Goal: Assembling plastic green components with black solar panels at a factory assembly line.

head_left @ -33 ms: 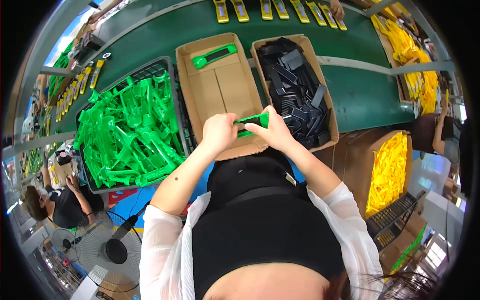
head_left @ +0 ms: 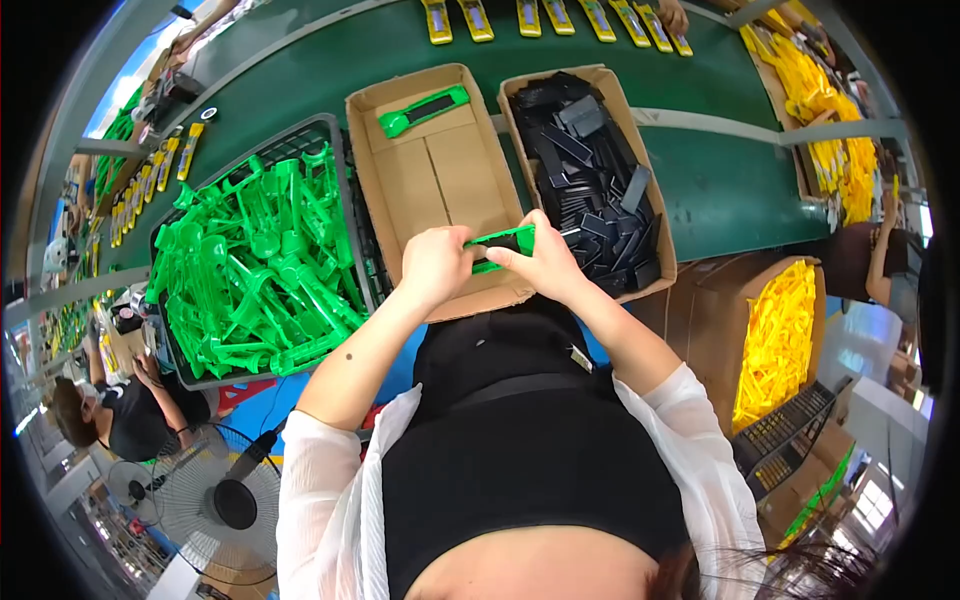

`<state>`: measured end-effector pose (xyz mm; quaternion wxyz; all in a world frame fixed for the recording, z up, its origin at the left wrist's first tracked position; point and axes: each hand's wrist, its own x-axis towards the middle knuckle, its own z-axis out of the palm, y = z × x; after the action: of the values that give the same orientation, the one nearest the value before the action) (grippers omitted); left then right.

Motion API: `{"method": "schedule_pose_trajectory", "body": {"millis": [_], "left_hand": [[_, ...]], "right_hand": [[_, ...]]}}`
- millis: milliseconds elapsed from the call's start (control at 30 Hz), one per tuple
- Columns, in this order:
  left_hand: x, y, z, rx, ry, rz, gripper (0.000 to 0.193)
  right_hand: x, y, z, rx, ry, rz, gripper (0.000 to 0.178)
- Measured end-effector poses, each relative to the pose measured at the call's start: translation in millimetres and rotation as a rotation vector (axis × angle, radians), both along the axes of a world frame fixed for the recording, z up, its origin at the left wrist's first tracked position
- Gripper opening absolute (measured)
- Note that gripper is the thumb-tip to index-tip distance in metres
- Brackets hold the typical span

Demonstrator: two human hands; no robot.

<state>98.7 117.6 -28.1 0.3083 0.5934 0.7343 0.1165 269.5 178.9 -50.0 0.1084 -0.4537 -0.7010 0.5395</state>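
Dozens of green parts fill the dark crate at far left, set against the green surface. Next to it stands a shallow cardboard box, with one fitted piece lying near its far end, a dark panel in its green body. Over the near end of that box, the left hand has its grip clamped on the left end of a green piece. The right hand clasps the other end, its thumb lying across the face by the black insert; the fingers behind are mostly hidden.

I judge the step in hand to be seating that insert; whether it is flush, I cannot tell. The next move seems to call for even thumb pressure along it while the left hand steadies the frame, then laying it beside the fitted one.

To the right, black plates heap in a second carton; farther right, yellow parts fill another box.
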Motion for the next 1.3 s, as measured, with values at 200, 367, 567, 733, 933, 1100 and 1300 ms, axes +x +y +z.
{"method": "schedule_pose_trajectory", "body": {"millis": [200,367,567,733,933,1100,1300], "left_hand": [[7,32,-23,-0.105,0.066,-0.086,0.034],[13,56,-40,-0.090,0.047,-0.077,0.050],[9,85,-47,0.059,0.160,-0.178,0.054],[-48,115,-87,0.356,0.329,-0.244,0.041],[-112,156,-99,0.493,0.649,-0.057,0.041],[-93,120,-143,0.226,0.592,0.032,0.028],[-75,93,-88,0.413,0.405,0.195,0.045]], "right_hand": [[4,5,-30,-0.033,-0.034,-0.085,0.059],[16,14,-48,-0.204,0.327,-0.217,0.060],[7,25,-47,-0.102,0.076,-0.136,0.069],[45,58,-22,0.127,-0.179,-0.336,0.036],[131,90,-76,0.487,-0.660,-0.455,0.046],[132,107,-88,0.480,-0.560,-0.481,0.045],[139,122,-83,0.445,-0.312,-0.445,0.027]]}}
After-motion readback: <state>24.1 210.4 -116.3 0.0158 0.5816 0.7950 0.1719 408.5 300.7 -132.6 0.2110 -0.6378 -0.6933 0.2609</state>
